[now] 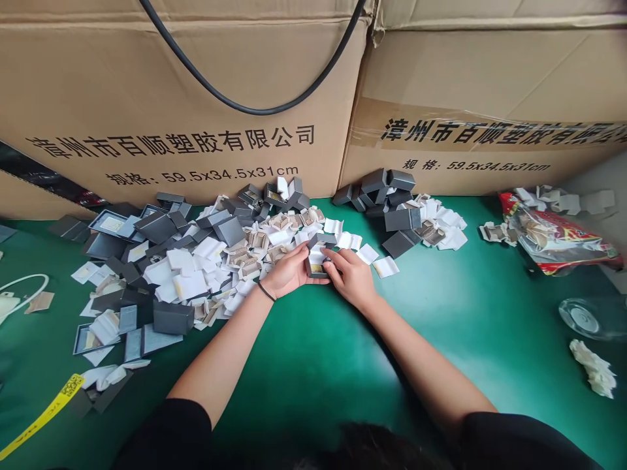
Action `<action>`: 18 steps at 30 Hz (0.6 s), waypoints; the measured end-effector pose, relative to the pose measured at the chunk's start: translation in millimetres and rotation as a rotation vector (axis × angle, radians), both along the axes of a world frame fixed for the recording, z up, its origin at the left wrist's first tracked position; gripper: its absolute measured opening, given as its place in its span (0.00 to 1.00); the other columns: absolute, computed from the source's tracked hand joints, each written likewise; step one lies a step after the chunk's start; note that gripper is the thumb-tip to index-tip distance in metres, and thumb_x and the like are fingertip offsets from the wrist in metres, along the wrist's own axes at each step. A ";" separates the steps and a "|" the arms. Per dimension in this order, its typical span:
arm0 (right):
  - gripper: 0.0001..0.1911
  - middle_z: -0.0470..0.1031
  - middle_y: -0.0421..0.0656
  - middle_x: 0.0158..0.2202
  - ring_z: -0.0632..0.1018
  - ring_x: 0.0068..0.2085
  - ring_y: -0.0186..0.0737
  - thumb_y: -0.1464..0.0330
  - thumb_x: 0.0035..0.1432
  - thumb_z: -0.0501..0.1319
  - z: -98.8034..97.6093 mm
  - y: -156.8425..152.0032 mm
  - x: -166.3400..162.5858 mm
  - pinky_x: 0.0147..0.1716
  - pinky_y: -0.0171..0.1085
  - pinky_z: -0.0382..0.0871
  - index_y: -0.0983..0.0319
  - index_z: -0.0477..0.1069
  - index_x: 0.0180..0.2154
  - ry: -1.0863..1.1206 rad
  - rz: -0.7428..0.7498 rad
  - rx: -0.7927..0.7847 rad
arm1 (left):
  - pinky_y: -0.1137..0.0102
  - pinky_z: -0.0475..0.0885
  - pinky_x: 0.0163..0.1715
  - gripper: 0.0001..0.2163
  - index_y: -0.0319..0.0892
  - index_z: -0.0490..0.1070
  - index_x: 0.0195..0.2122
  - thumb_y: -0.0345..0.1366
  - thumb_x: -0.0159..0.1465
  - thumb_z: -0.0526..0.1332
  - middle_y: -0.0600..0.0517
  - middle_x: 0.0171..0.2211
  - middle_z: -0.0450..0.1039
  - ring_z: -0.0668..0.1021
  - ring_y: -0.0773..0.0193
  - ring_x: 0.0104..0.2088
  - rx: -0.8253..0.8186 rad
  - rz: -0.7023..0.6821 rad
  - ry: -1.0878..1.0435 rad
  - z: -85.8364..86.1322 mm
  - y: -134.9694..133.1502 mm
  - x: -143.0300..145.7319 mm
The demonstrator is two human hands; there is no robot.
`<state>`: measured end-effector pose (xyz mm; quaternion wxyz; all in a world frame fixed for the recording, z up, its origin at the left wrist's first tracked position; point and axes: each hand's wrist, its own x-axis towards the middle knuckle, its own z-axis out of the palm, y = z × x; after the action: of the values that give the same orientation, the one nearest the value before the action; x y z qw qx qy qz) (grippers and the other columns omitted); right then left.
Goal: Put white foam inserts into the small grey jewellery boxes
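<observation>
At nine o'clock of the green worktop, a white cord loop is seen, and a yellow tape strip lies toward seven o'clock. A wide heap of grey box parts and white inserts is spread from ten o'clock to the centre, and a closed grey box is set at its near edge. The left hand, banded at the wrist by a dark hair tie, is curled around the left side of a small open grey box, with its fingers bent and closed on it. The box is held just above the worktop at the centre, at the near edge of the heap, and a pale insert is seen inside it. The right hand is cupped against the box's right side, and its fingertips are pressed onto the box's rim. A smaller stack of grey boxes is piled at one o'clock, against two large cardboard cartons. A red printed bag is found at two o'clock, a clear glass dish at three o'clock, and a crumpled white scrap at four o'clock.
</observation>
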<state>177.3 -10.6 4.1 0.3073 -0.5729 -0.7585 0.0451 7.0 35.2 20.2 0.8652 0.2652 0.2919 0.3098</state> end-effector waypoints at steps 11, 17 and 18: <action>0.20 0.72 0.43 0.30 0.70 0.35 0.39 0.60 0.66 0.46 3.2 -1.5 -1.2 0.27 0.35 0.60 0.59 0.68 0.52 -0.091 0.006 -0.053 | 0.47 0.71 0.45 0.10 0.47 0.65 0.48 0.35 0.65 0.53 0.49 0.47 0.71 0.77 0.58 0.42 0.002 -0.005 0.029 0.5 -0.1 0.3; 0.20 0.71 0.43 0.30 0.68 0.35 0.40 0.60 0.66 0.46 4.4 -2.3 -3.0 0.28 0.36 0.60 0.58 0.69 0.52 -0.094 -0.017 -0.008 | 0.45 0.69 0.46 0.10 0.47 0.65 0.47 0.35 0.65 0.53 0.49 0.49 0.69 0.76 0.57 0.45 0.003 -0.004 0.016 1.7 -1.9 1.2; 0.20 0.71 0.43 0.30 0.68 0.35 0.39 0.60 0.66 0.46 4.2 -2.3 -3.0 0.28 0.36 0.60 0.57 0.68 0.52 -0.083 -0.017 -0.007 | 0.44 0.69 0.46 0.10 0.47 0.65 0.47 0.34 0.65 0.53 0.49 0.49 0.69 0.76 0.57 0.46 0.005 -0.003 0.011 1.6 -2.3 1.3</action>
<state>174.3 -12.8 8.2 0.2740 -0.5818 -0.7655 0.0211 8.3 32.9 21.8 0.8633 0.2698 0.2955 0.3077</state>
